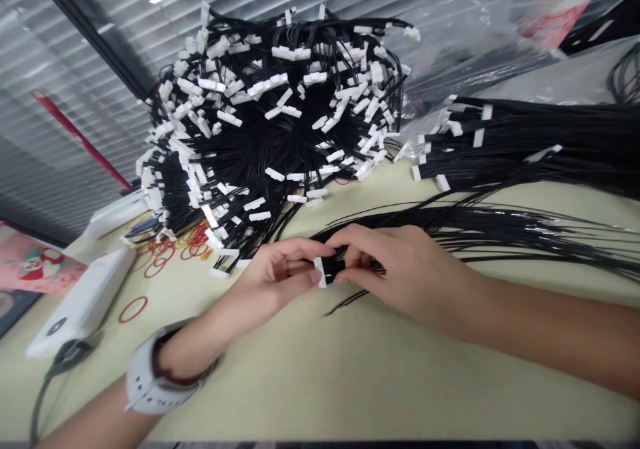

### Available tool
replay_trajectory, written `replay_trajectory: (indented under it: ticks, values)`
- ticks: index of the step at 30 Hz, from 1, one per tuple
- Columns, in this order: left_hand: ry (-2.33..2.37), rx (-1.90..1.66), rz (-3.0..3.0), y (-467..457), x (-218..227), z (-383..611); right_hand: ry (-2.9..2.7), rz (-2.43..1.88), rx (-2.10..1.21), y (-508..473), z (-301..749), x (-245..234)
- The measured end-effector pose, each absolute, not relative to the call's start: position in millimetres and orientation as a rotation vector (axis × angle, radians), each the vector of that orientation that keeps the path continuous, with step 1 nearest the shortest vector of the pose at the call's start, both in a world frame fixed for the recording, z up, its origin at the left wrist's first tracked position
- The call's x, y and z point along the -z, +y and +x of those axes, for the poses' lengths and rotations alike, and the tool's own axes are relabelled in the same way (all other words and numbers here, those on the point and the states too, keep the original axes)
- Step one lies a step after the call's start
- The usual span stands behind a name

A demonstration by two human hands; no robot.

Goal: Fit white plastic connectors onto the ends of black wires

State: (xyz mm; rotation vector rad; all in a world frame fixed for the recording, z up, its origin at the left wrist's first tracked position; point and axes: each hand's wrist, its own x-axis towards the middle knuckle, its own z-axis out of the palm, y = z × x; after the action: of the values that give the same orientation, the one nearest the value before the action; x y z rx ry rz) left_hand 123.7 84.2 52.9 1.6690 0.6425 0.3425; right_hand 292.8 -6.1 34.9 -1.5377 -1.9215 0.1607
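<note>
My left hand (277, 275) and my right hand (395, 269) meet at the middle of the pale table (350, 375). Between their fingertips they pinch a small white connector (320, 272) with short black wires (333, 265) at its end. A thin black wire (345, 302) trails onto the table below the fingers. Just behind my right hand lies a fan of loose black wires (500, 232) running to the right. A grey watch (145, 375) is on my left wrist.
A tall heap of black wire harnesses with white connectors (270, 122) stands behind the hands. More bundled harnesses (525, 142) lie at right beside clear plastic bags (460, 42). Red rubber bands (165, 252) and a white power bank (85, 302) lie at left.
</note>
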Motion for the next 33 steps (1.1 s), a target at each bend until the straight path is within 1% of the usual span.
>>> replay_trajectory:
  ticks: [7,13,20,23,26,28,30,33]
  values:
    - [0.657,-0.332,1.691,83.9,-52.2,123.9,-1.928,-1.497,-0.222,-5.0,293.0,-34.2]
    - [0.605,-0.386,1.663,81.7,-50.2,123.9,-1.905,-1.414,-0.154,-3.7,288.7,-32.4]
    - [0.531,-0.389,1.640,80.1,-55.3,125.6,-1.956,-1.244,0.033,-5.2,287.7,-29.4]
    - [0.541,-0.503,1.620,87.0,-54.6,124.2,-1.968,-1.202,0.194,-3.7,291.7,-34.7]
    - [0.536,-0.654,1.598,92.7,-57.3,119.3,-1.981,-1.333,0.313,0.0,299.1,-40.1]
    - [0.525,-0.719,1.617,94.1,-63.4,116.2,-1.982,-1.463,0.197,3.6,305.1,-43.7]
    - [0.515,-0.749,1.732,92.6,-71.9,117.2,-1.890,-1.527,-0.037,7.4,310.5,-48.4]
    - [0.511,-0.664,2.134,83.9,-82.1,132.3,-1.661,-1.462,-0.259,11.5,314.1,-58.1]
